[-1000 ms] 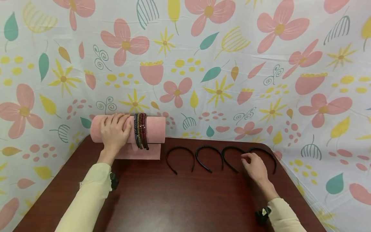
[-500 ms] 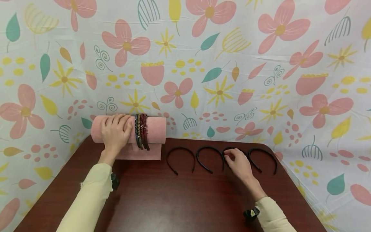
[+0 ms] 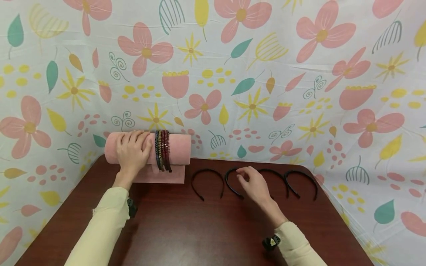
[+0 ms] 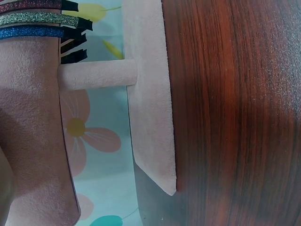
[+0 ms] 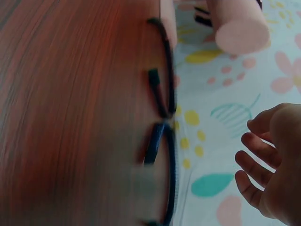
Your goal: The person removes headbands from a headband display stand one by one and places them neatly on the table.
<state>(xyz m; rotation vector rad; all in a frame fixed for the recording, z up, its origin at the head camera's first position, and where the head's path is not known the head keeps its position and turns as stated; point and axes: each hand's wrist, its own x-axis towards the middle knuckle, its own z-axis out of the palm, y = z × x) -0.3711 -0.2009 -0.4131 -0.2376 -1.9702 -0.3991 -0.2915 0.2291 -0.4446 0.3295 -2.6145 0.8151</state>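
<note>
A pink, plush headband stand, with a horizontal roll on a post and flat base, stands at the back left. My left hand grips the roll from above, fingers bent over its top. Several glittery headbands in blue, gold and red ring the roll beside it; their dark tips show in the left wrist view. My right hand, fingers loosely curled and holding nothing, hovers at a dark headband, second from left in a row on the table. In the right wrist view this hand is apart from the headbands.
Other dark headbands lie in the same row: one at the left, one partly behind my right hand, one at the far right. The brown table ends against a floral cloth backdrop.
My right hand has moved left along the row, from between the two rightmost headbands, past the third, to the second. The left hand has stayed on the stand.
</note>
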